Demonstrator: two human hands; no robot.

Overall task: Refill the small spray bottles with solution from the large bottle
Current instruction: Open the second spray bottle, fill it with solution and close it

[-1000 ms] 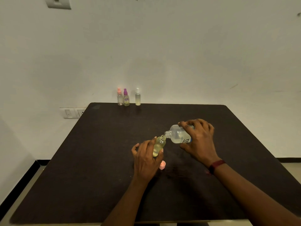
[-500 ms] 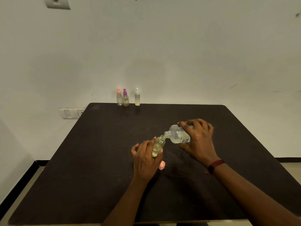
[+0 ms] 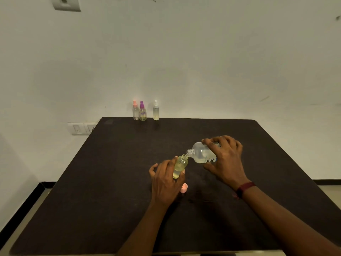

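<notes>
You are in the pouring step. Your left hand (image 3: 166,182) is curled round the open small spray bottle (image 3: 180,166), thumb on one side and fingers on the other. It holds the bottle near the middle of the desk (image 3: 110,182), neck leaning to the right. Your hand hides whether the base rests on the desk.

Your right hand (image 3: 225,159) wraps over the large bottle (image 3: 202,153) from above and tips it nearly flat. Its uncapped mouth is right at the small bottle's mouth. Whether the rims touch is too fine to tell, and no stream can be made out. Pale yellow solution shows through most of the small bottle's body, so I judge this fill well along.

The pink spray cap (image 3: 184,188) lies on the desk just beside your left hand, on the side nearer you. At the far edge stand three capped bottles: the pink-topped bottle (image 3: 135,111) and purple-topped bottle (image 3: 142,112) close together, and the white-topped bottle (image 3: 156,111) a little apart to their right. The pink-topped one looks nearly clear, so it is probably your next refill.

For the next move, tip the large bottle upright before the level climbs into the neck. Both mouths are narrow, so keep them aligned or the solution will run onto the desk. Then set the large bottle down and screw the pink cap back on.
</notes>
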